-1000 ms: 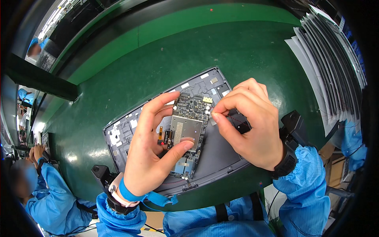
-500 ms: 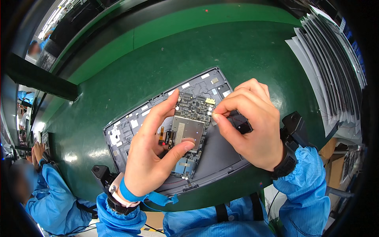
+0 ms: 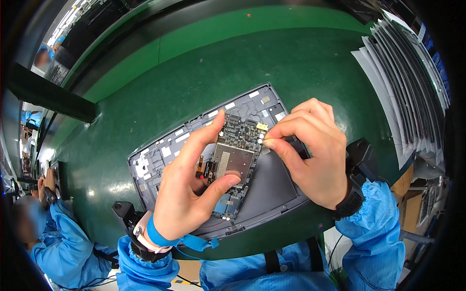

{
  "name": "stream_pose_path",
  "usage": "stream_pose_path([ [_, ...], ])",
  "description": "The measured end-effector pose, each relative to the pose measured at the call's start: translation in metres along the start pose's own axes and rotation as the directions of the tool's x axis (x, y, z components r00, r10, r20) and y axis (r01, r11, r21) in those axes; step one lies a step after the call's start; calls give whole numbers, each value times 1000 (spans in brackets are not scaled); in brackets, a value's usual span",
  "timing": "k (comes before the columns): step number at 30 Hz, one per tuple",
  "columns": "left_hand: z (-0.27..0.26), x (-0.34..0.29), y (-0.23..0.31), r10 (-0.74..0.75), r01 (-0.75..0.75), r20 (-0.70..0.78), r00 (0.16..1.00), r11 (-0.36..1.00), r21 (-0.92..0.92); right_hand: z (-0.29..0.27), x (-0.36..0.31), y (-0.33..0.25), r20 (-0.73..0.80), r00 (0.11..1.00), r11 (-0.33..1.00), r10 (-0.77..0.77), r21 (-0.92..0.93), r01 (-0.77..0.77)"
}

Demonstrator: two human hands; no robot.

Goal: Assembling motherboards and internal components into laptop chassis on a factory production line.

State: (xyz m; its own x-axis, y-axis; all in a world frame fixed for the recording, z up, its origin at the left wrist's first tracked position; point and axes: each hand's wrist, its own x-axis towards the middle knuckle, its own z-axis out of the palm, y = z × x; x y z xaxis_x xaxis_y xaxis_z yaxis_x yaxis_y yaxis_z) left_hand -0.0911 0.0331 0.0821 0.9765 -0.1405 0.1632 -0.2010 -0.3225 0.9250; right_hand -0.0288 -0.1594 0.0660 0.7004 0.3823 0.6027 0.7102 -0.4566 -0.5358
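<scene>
While the bare left hand [image 3: 187,194] grips a dark rectangular circuit board [image 3: 238,150] at mid-frame, the bare right hand [image 3: 315,157] pinches thumb and forefinger together at its upper right edge, anything between them too small to tell. Beneath lies a shallow grey casing [image 3: 269,182] on the glossy green tabletop [image 3: 116,145]. Thin grey panels [image 3: 407,92] line the upper right; a blue-sleeved co-worker [image 3: 73,237] occupies the lower left, a thick black post [image 3: 53,92] the upper left.

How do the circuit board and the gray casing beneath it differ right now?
The circuit board is small and narrow; the gray casing is much larger. The board is held in the left hand; the casing lies on the green table. Both are flat and roughly rectangular.
</scene>
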Motion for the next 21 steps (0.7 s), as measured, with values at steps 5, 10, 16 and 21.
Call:
stream_pose_path([
  [5,-7,9,-3,88,-96,64,994,988,123,-2,2,-2,3,1000,1000,5,14,-5],
  [10,-19,6,7,-49,49,-49,998,999,-5,8,-3,3,45,998,998,-33,57,30],
  [16,-26,10,9,-21,90,-264,964,963,253,11,-3,5,55,992,993,-115,27,113],
  [21,-28,13,0,168,-35,-229,959,869,494,13,-1,6,66,980,981,-190,-13,191],
])
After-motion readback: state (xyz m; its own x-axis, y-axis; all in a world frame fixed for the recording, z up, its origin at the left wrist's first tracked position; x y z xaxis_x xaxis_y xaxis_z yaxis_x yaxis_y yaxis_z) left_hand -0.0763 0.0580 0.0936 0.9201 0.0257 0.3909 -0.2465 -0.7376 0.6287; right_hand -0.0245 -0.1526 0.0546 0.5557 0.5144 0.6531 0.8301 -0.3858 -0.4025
